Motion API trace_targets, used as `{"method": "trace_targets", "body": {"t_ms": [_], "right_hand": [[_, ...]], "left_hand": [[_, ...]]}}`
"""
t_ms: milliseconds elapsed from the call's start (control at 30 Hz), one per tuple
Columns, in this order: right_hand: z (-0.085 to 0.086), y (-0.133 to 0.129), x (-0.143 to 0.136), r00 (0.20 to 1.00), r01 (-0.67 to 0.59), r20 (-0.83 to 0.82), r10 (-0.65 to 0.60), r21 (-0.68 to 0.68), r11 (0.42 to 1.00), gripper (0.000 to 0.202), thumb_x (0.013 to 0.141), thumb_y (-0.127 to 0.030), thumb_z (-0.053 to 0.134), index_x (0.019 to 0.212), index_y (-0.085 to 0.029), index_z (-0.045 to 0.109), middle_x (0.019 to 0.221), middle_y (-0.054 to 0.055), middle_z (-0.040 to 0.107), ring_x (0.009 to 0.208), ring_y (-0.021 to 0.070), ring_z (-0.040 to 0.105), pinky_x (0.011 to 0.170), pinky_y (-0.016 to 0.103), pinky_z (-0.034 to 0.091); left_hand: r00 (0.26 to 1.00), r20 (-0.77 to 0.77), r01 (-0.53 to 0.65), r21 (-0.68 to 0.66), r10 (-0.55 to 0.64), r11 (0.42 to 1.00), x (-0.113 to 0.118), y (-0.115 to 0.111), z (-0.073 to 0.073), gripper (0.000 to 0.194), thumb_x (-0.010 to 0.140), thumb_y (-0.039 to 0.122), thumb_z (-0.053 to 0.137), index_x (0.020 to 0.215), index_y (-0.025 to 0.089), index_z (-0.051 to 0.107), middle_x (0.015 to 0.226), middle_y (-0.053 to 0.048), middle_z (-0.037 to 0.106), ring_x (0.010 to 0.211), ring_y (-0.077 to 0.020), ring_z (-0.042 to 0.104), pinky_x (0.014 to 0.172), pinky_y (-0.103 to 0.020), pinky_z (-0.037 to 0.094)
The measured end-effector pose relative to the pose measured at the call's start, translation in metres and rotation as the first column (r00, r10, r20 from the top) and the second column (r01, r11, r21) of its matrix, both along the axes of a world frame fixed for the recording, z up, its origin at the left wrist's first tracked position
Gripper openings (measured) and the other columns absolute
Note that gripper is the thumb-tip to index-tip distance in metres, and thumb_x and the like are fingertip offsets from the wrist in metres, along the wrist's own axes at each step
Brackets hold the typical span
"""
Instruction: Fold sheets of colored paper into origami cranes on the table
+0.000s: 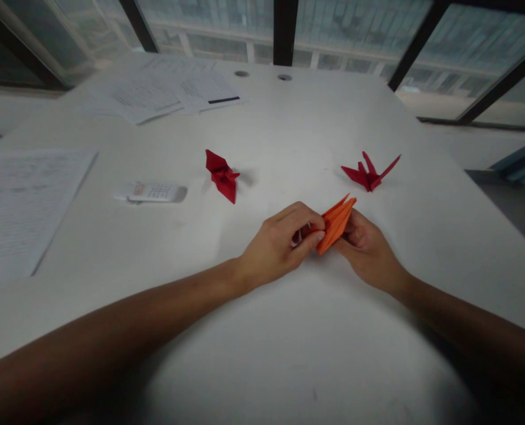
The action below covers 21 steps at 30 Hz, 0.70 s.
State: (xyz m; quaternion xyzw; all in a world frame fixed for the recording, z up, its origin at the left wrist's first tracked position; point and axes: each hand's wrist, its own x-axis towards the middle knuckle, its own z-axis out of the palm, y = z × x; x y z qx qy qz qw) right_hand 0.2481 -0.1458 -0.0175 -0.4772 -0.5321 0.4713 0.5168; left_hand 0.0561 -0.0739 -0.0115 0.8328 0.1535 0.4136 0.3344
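Observation:
Between my hands is a folded piece of orange origami paper (338, 223), narrow, with long pointed ends tilting up to the right. My left hand (284, 239) pinches its left edge between thumb and fingers. On the other side, my right hand (366, 245) grips the lower right part; some of its fingers are hidden behind the paper. A red paper crane (222, 176) rests on the table beyond my left hand. Another red paper crane (369, 173), with thin upright points, stands beyond my right hand.
The white table (289, 330) spans the view. Left of the nearer crane lies a white tube-like item (156, 192) with print on it. Printed sheets (27, 200) lie at the left, and more papers (156, 91) at the back. Windows (213, 23) border the far side.

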Motion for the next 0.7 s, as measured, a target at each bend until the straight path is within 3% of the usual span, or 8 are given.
{"method": "trace_targets", "body": {"t_ms": [400, 700], "right_hand": [[-0.0003, -0.0023, -0.0013, 0.999, 0.029, 0.047, -0.029, -0.018, 0.999, 0.026, 0.086, -0.036, 0.079, 0.102, -0.025, 0.061, 0.104, 0.003, 0.073, 0.093, 0.0198, 0.07, 0.084, 0.034, 0.059], [-0.0005, -0.0022, -0.0016, 1.0, 0.006, 0.009, -0.006, -0.013, 1.0, 0.03, 0.083, -0.035, 0.083, 0.102, -0.025, 0.062, 0.102, 0.003, 0.072, 0.092, 0.0194, 0.07, 0.083, 0.033, 0.058]], "left_hand": [[1.0, -0.002, 0.022, 0.051, -0.022, 0.998, 0.0016, -0.0022, -0.001, 0.01, 0.091, 0.012, 0.06, 0.098, 0.019, 0.058, 0.096, -0.005, 0.061, 0.08, -0.0136, 0.056, 0.069, -0.027, 0.05], [1.0, -0.003, 0.011, 0.014, -0.011, 1.0, 0.0019, -0.0012, -0.0018, 0.013, 0.094, 0.028, 0.068, 0.095, 0.019, 0.059, 0.093, -0.003, 0.06, 0.075, -0.012, 0.055, 0.066, -0.025, 0.049]]}}
